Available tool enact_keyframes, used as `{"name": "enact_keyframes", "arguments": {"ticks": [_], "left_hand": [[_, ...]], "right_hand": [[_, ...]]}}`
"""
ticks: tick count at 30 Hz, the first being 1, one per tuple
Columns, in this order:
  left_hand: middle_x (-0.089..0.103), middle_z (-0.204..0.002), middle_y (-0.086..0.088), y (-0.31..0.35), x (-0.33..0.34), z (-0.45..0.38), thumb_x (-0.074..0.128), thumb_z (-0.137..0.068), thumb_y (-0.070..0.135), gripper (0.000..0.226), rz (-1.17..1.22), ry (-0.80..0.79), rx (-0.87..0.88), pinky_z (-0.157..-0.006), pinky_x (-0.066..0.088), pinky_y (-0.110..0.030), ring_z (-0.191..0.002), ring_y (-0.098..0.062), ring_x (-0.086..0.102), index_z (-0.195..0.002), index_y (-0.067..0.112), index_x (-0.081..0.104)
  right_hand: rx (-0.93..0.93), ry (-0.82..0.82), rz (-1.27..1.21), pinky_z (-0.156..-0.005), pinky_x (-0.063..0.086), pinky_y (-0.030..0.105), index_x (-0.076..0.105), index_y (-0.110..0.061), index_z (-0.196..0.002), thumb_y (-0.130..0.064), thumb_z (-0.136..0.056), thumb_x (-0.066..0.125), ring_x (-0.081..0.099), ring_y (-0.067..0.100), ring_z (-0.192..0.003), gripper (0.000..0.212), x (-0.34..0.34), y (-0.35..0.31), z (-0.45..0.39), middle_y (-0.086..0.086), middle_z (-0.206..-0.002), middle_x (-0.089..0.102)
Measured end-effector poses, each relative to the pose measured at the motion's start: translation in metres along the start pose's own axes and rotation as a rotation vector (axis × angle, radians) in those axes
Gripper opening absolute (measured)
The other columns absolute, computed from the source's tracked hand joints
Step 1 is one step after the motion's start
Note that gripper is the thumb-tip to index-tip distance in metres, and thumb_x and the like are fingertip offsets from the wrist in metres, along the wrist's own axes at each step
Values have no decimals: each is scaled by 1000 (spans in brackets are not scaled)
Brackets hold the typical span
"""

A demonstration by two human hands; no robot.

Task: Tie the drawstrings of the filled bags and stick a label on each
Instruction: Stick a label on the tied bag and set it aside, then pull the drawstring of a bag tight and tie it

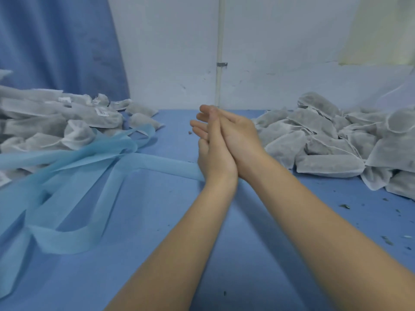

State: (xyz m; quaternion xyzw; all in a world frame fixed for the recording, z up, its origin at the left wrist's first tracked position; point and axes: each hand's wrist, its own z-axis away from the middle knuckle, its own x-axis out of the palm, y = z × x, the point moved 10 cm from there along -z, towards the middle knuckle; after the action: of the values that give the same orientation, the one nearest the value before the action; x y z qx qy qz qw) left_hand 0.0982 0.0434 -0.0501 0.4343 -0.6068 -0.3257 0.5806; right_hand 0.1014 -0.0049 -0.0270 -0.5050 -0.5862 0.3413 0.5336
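Blue table [258, 254] — white wall [168, 52], blue curtain [56, 41] behind.

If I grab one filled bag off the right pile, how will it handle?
The filled bag looks soft and slumped, so it will probably sag. Its thin fabric suggests it is light. Loose drawstrings cross neighbouring bags and may snag.

Two bare forearms, sleeveless to the frame edge; left hand [213, 151] and right hand [240, 140] ungloved, ringless.
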Motion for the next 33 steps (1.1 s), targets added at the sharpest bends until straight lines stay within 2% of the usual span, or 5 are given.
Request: {"name": "enact_keyframes", "arguments": {"ticks": [8,13,17,25,33], "left_hand": [[66,-65,0,-35,59,37,38,-87,34,37,-279,-348,3,-65,52,-35,-70,-24,64,-63,22,64],[63,-90,-12,-62,122,60,49,-78,7,9,-890,-668,216,-64,43,-28,-76,-21,56,-83,11,56],[61,-105,-12,-81,175,66,54,-77,0,28,-1079,-794,458,-84,47,-41,-100,-29,57,-104,6,57],[62,-84,1,-117,202,41,55,-76,23,8,-1282,-698,492,-65,40,-27,-86,-23,61,-82,18,58],[54,-85,-4,-82,185,67,52,-77,28,26,-1311,-717,687,-61,38,-32,-88,-28,53,-96,11,56]], "right_hand": [[-45,191,109,-48,45,12,69,-20,-90,-9,-96,53,63,2,-65,21,-100,-35,39,-5,-79,70],[-93,344,87,-57,48,14,68,-13,-85,1,-93,49,52,9,-60,26,-169,-51,60,1,-72,62],[-108,454,139,-60,47,16,69,-16,-82,1,-92,50,52,10,-63,27,-214,-57,75,1,-71,63],[-84,470,211,-69,49,23,69,-19,-78,0,-90,51,53,13,-63,29,-235,-57,72,4,-76,65],[-553,359,1202,-91,40,21,68,-8,-104,-8,-94,53,58,16,-102,19,-197,-95,89,3,-108,67]]}}
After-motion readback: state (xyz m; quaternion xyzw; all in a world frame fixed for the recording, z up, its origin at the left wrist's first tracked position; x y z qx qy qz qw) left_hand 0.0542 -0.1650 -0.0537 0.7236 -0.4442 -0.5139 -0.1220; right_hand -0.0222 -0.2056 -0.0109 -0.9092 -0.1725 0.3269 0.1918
